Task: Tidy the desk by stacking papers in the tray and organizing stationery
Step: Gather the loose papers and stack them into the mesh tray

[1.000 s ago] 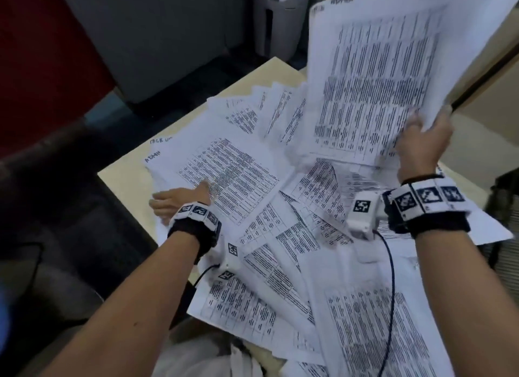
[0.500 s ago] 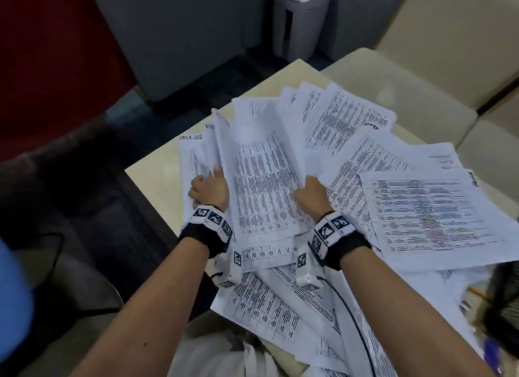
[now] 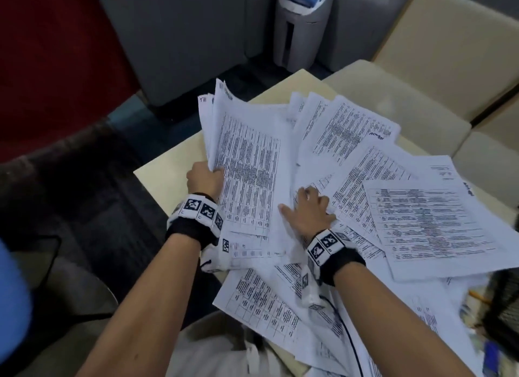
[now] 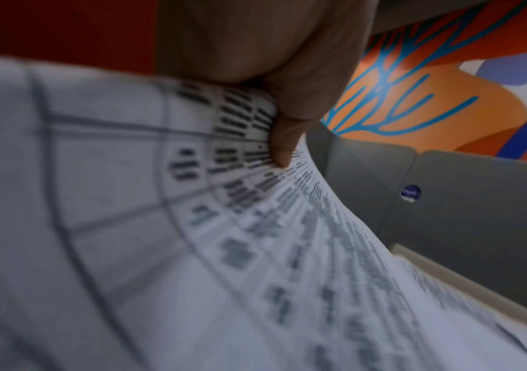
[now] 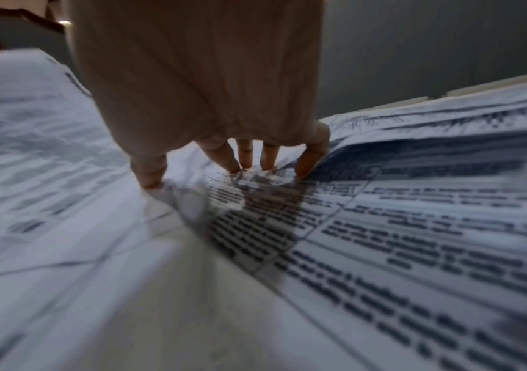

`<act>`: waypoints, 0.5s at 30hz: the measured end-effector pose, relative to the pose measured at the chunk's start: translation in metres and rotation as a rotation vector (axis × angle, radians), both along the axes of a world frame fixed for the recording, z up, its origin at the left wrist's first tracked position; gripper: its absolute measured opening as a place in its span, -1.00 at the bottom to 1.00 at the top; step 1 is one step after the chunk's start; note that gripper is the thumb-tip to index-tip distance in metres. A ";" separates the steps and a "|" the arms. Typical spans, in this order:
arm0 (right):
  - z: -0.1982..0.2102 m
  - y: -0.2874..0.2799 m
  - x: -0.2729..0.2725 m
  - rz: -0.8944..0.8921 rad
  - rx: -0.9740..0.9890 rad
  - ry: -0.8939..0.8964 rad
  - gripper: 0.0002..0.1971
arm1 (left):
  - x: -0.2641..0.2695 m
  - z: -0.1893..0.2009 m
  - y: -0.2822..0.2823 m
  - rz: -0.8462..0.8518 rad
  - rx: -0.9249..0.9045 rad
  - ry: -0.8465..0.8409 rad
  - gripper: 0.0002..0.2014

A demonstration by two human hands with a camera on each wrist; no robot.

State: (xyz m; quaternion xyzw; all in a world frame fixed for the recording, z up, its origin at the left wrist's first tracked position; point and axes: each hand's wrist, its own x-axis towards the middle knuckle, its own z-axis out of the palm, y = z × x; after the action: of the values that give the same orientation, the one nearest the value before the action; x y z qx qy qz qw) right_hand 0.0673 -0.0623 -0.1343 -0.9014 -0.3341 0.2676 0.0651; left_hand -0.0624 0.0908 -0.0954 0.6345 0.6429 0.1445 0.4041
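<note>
Printed sheets [image 3: 351, 180] lay fanned and overlapping across most of the pale desk [image 3: 168, 169], all bearing dense tables of black text. One bundle of sheets [image 3: 247, 157] was lifted off the pile at the desk's left part, its far end raised and curling up toward the room, its near end still down among the others.

The left hand [image 3: 203, 177] gripped that bundle at its left edge. In the left wrist view the thumb [image 4: 284, 140] lay pressed on the printed face, the paper bowing away beneath it; the fingers behind the bundle were hidden. A firm pinch, holding the bundle.

The right hand [image 3: 306, 211] rested on the pile just to the right of the bundle, fingers spread. The right wrist view showed the fingertips [image 5: 243, 158] bent down and touching a sheet's printed face, the thumb out to the left on a neighbouring sheet that puckered under it. Nothing was enclosed; the hand pressed rather than grasped.

A large single sheet [image 3: 427, 225] lay flat on top at the right, well apart from the bundle. More sheets hung over the desk's near edge above the person's lap.

Beyond the desk stood a grey bin with a blue top [image 3: 303, 26] against a grey partition, and a cream upholstered seat [image 3: 421, 68] at the far right. A dark mesh object [image 3: 502, 306] showed at the right edge, too cropped to identify. Both wrists wore black bands with printed marker tags.
</note>
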 end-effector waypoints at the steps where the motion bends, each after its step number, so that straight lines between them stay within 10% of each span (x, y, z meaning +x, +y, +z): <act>1: 0.001 -0.002 0.001 -0.003 -0.009 0.010 -0.27 | -0.003 0.007 0.003 0.009 0.060 0.008 -0.66; 7: 0.023 0.002 0.012 -0.009 -0.038 0.215 -0.06 | -0.020 0.079 0.025 -0.145 0.430 -0.214 -0.75; 12: 0.110 0.006 0.043 -0.200 0.732 0.634 0.00 | -0.002 0.159 0.010 -0.458 0.444 -0.650 -0.68; 15: 0.176 -0.007 0.057 -0.141 1.214 0.556 -0.48 | 0.016 0.191 -0.003 -0.603 0.410 -0.893 -0.78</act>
State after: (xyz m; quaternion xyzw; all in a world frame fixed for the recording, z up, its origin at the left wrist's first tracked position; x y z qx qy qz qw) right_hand 0.1248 -0.0695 0.0418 -0.6219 -0.3365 0.2497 0.6615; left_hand -0.0469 0.0879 0.0958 0.7325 0.1597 0.3986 0.5283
